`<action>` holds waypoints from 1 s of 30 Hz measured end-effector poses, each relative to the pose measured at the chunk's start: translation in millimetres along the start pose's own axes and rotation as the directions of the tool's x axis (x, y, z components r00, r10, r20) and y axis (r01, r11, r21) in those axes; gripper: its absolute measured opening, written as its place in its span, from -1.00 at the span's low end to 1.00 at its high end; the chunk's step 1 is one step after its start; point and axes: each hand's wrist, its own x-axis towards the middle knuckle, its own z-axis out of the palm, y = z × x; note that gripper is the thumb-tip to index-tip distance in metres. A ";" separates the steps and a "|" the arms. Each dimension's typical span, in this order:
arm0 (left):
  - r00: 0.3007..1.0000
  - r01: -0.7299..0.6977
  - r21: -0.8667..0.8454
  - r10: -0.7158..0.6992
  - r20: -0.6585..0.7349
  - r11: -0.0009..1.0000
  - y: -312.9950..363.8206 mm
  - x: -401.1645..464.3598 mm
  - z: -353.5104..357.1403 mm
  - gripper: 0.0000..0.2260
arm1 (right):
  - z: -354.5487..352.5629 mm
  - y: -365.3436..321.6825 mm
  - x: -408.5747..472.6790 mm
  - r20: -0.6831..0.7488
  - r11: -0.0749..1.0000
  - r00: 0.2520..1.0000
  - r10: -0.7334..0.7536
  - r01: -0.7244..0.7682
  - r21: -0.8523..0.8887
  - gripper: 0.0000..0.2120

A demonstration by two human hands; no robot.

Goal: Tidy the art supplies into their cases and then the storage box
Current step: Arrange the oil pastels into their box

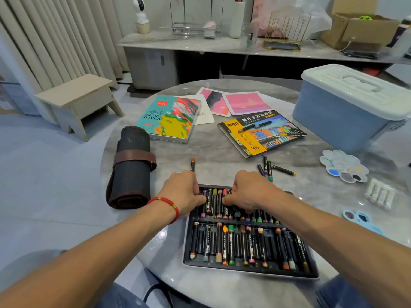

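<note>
A rolled dark brush case (pixel 131 167) with a brown strap lies at the left of the round marble bench (pixel 222 141). The left hand (pixel 181 191) (red cord at its wrist) rests on the far-left corner of the black oil pastel tray (pixel 249 268), its grip curled down onto the pastels; whether it pinches one I cannot tell. A loose pastel (pixel 192 164) lies just beyond its knuckles. The right hand (pixel 249 192) presses its grip, fingers bent together, onto the far row of pastels. The blue storage box (pixel 347 116), lid on, sits far right.
</note>
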 end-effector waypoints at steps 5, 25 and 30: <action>0.999 -0.029 0.064 0.028 0.016 0.997 3.1 3.0 -2.9 -0.82 | -3.2 -4.3 -0.2 -0.043 0.995 0.999 0.005 -0.009 -0.103 -0.62; 0.993 -0.030 -0.201 0.052 0.108 0.979 -4.1 -7.6 -3.1 -0.44 | -30.9 37.7 29.6 -0.407 0.990 0.913 -0.009 -0.048 -0.132 -0.82; 0.995 -0.079 -0.063 0.083 0.056 0.995 -6.1 -2.2 -0.2 -0.53 | -42.3 90.9 38.8 -0.399 0.962 0.908 0.130 -0.213 -0.171 -0.72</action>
